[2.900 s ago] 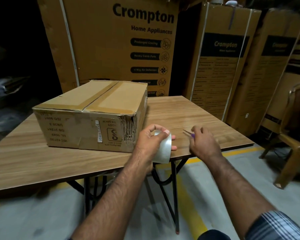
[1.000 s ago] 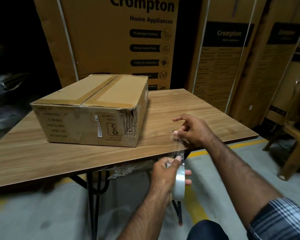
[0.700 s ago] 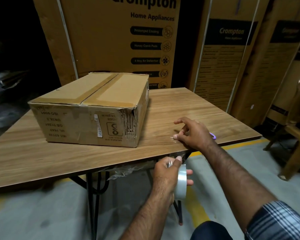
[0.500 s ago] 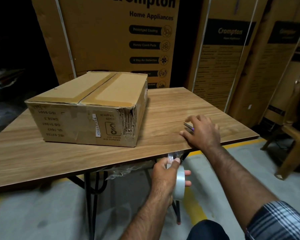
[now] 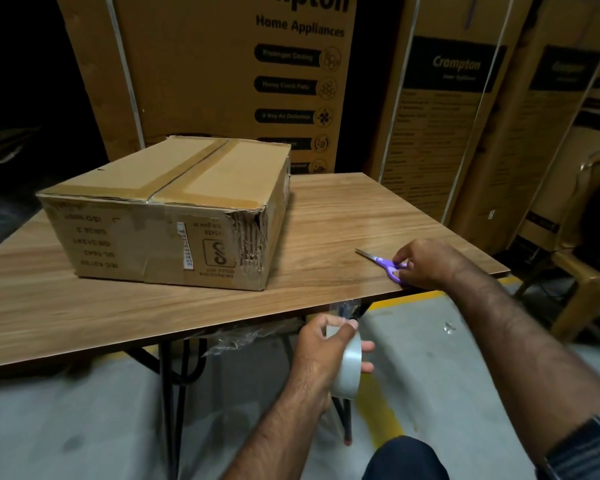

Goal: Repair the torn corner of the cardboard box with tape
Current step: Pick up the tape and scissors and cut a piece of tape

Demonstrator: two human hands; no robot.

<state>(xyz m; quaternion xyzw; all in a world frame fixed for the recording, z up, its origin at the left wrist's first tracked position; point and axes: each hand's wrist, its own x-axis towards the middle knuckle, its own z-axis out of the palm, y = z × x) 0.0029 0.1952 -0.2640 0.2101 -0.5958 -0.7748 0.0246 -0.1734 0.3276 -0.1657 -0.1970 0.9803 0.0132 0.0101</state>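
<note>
Nearest, below the counter [image 5: 84,317] edge, the left hand [image 5: 321,353] grips the roll of tape [image 5: 349,370], thumb pinching its loose end. On the counter's right edge, the right hand [image 5: 426,265] closes its fingers on the purple scissors [image 5: 383,262]. Farther left sits the cardboard box [image 5: 174,209], its torn corner [image 5: 252,237] facing the hands.

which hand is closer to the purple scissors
Right. The right hand touches the scissors at their handles on the table; the left hand holds the tape roll below the table edge.
</note>
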